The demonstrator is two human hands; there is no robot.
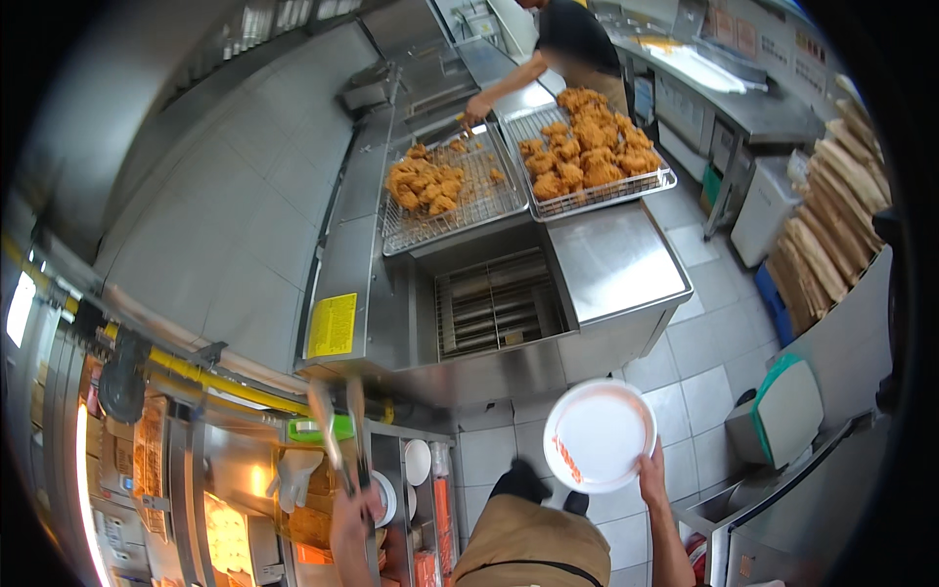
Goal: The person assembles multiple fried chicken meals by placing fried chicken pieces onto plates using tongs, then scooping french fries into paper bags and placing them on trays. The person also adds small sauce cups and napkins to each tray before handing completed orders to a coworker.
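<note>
My left hand (356, 509) is closed round a pair of metal tongs (335, 440), blurred, with their two arms apart and pointing away from me. Nothing shows between the tong tips. At the right, my right hand (651, 476) grips the rim of a round white container (604, 430), like a paper bucket, with an orange-red print on its inner wall. Its inside shows no food. Ahead, pieces of fried chicken (425, 186) lie on a left wire rack tray (474, 210). A bigger heap of fried chicken (592, 147) fills the right rack tray (611, 199).
Before me stands a steel fryer counter (621, 254) with an open grated well (499, 303). A co-worker (577, 44) reaches to the left tray. Lit warming shelves (225, 533) are at lower left, a green-lidded bin (778, 416) and stacked brown paper bags (831, 215) at right.
</note>
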